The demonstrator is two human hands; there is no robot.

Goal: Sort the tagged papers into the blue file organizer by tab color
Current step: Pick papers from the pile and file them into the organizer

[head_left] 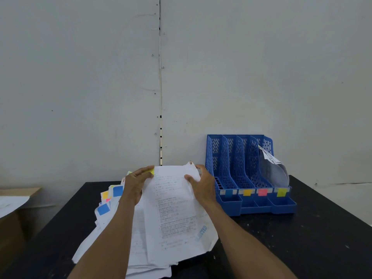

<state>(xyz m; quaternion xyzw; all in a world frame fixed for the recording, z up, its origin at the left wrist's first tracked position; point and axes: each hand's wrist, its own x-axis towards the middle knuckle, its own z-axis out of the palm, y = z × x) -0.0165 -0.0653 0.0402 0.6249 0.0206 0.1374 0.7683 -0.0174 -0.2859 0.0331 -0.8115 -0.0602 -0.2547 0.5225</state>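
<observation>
A printed white sheet with a yellow tab at its top left corner is lifted off a loose pile of tagged papers on the black table. My left hand grips the sheet's top left edge by the tab. My right hand pinches its top right edge. To the right stands the blue file organizer with four slots marked by blue, orange, pink and yellow tabs. Curled papers sit in the rightmost, yellow-marked slot.
The black table stands against a grey wall. Blue, orange and pink tabs stick out of the pile's left side. A cardboard box with paper on it stands off the table's left edge.
</observation>
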